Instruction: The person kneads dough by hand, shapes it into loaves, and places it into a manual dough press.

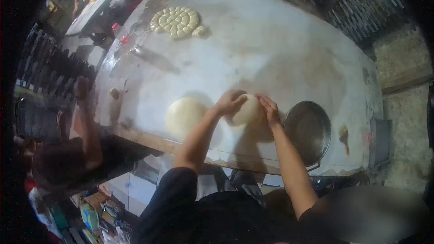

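Between my two hands is a smooth, pale ball of dough [246, 110] on the table. My left hand [231, 101] curves over its left and upper side. At its right side rests my right hand [270, 109], fingers bent against the dough. A larger round of dough [184, 116] lies to the left, beside my left forearm. Just right of my right hand stands a dark round pan [307, 132]. Farther back, many small dough pieces [175, 21] sit close together in a disc, with a few pieces apart at its right edge.
A brush [344, 139] lies right of the pan. A clear bottle with a red cap [124, 39] is at the table's far left. A small yellowish lump [114, 93] lies nearer. Another person's arm [86, 122] reaches up at the left edge of the table [253, 49].
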Available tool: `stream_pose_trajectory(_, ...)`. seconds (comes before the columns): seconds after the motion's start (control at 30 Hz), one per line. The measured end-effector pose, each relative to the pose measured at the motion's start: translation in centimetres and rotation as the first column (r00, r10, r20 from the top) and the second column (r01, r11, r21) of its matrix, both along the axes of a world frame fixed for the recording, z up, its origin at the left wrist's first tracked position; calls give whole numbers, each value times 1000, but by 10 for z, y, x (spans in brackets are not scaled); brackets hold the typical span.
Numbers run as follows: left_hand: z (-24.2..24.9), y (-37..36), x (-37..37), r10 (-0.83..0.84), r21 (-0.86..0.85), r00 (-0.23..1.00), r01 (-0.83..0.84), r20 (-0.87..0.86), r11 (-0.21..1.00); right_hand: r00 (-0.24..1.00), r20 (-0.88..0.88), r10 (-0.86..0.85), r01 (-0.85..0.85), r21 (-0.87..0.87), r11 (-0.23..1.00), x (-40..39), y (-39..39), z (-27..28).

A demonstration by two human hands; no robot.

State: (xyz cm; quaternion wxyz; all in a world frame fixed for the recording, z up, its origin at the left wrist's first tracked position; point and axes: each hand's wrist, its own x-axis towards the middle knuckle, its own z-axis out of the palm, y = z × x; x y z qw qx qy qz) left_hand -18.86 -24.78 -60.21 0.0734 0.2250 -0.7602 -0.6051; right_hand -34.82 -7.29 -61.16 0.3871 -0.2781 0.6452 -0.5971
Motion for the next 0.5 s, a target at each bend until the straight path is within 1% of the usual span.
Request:
stream_pose_trajectory(0.07, -15, 19, 25, 156, -140, 976, -177, -151, 974, 988, 64, 142, -137, -80, 987, 11, -20, -2)
stream_pose_trajectory(0.1, -17, 28, 34, 212, -143, 970, -228, -117, 963, 973, 98, 209, -197, -118, 973, 18, -22, -4)
stream_pose_trajectory(0.13, -17, 39, 41, 261, -46, 962, -265, -78, 963, 963, 135, 234, -224, -88, 971, 23, -18, -4)
stream_pose_trajectory(0.17, -15, 54, 50, 302, -48, 952, -305, -46, 951, 949, 170, 264, -258, -56, 964, 27, -12, -2)
stream_pose_trajectory(0.2, -3, 69, 60, 340, -55, 940, -340, -14, 939, 935, 206, 290, -290, -29, 957, 32, -3, -6)
stream_pose_trajectory(0.23, 6, 88, 70, 346, -16, 938, -347, -25, 938, 914, 232, 332, -336, -26, 942, 35, 12, -15)
stream_pose_trajectory(0.33, -5, 155, 105, 372, -164, 927, -375, -46, 913, 954, -40, 298, -298, 10, 955, 65, 77, -17)
stream_pose_trajectory(0.37, -9, 172, 114, 357, -131, 933, -359, -42, 924, 948, -96, 304, -308, -28, 951, 69, 94, -25)
stream_pose_trajectory(0.4, -9, 184, 119, 341, -226, 939, -340, -33, 913, 945, -75, 318, -320, -8, 948, 72, 108, -25)
stream_pose_trajectory(0.47, -15, 180, 119, 278, -117, 960, -278, -21, 953, 958, 4, 287, -287, 24, 958, 75, 114, -22)
stream_pose_trajectory(0.5, -23, 165, 116, 259, -58, 965, -257, 40, 965, 937, 33, 347, -348, 21, 937, 68, 111, -17)
